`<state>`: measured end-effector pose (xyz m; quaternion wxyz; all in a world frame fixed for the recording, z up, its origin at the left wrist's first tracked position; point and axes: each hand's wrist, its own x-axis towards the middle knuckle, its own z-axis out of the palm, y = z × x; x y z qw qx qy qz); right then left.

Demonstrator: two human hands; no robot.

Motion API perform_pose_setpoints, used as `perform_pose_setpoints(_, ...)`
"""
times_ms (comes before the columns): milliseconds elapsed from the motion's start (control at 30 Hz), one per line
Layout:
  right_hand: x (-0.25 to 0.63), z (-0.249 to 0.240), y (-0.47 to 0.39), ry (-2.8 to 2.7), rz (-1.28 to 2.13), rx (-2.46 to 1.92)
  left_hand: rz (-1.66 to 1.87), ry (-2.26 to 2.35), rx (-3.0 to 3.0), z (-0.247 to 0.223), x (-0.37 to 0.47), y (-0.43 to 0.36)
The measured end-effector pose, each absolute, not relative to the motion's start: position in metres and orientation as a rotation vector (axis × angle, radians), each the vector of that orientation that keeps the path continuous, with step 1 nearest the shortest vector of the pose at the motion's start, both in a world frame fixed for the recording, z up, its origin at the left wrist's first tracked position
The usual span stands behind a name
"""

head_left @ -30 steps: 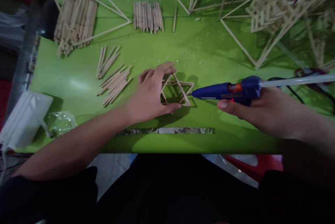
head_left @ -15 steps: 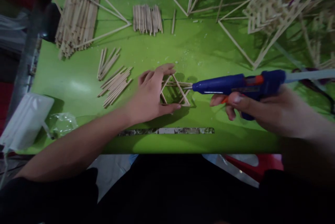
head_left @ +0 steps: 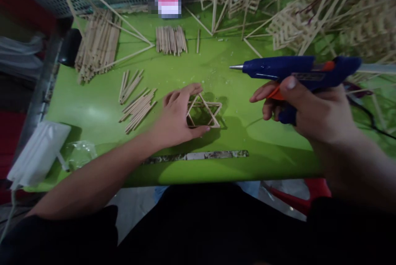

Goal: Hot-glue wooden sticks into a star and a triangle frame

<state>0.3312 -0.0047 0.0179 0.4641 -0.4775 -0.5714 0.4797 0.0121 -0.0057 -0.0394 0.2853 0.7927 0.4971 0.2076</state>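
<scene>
Near the middle of the green table (head_left: pixel 229 145), my left hand (head_left: pixel 177 116) grips the left side of a small stick frame (head_left: pixel 213 112) made of crossed thin wooden sticks. Its thumb lies along the frame's near edge and its fingers at the far corner. My right hand (head_left: pixel 312 104) is wrapped round a blue glue gun (head_left: pixel 284 67) with an orange trigger, held above the table to the right. The metal tip points left, clear of the frame. Short loose sticks (head_left: pixel 139 110) lie left of my left hand.
Stick bundles (head_left: pixel 97 46) and a shorter row of sticks (head_left: pixel 171 40) lie at the back left. Large stick structures (head_left: pixel 291 29) stand at the back right. A white power adapter (head_left: pixel 38 153) and clear plastic (head_left: pixel 82 153) are at the left; a speckled strip (head_left: pixel 198 156) lies near the front edge.
My right hand has lifted the glue gun up and away from the frame, so its tip no longer touches the sticks. My left hand still holds the frame. The view has shifted slightly.
</scene>
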Motion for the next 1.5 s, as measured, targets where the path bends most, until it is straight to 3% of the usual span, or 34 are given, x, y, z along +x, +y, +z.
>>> perform_pose_setpoints(767, 0.334, 0.017, -0.002, -1.468, 1.137, -1.155, 0.598, 1.298, 2.233, -0.033, 0.014, -0.006)
perform_pose_setpoints(1167, 0.332, 0.017, -0.002, -1.483, 1.151, -1.089, 0.453, 1.444, 2.293, -0.025, 0.017, -0.005)
perform_pose_setpoints(1500, 0.33, 0.017, 0.0, -1.506, 1.17, -1.127, 0.565, 1.35, 2.323, -0.03, 0.016, -0.003)
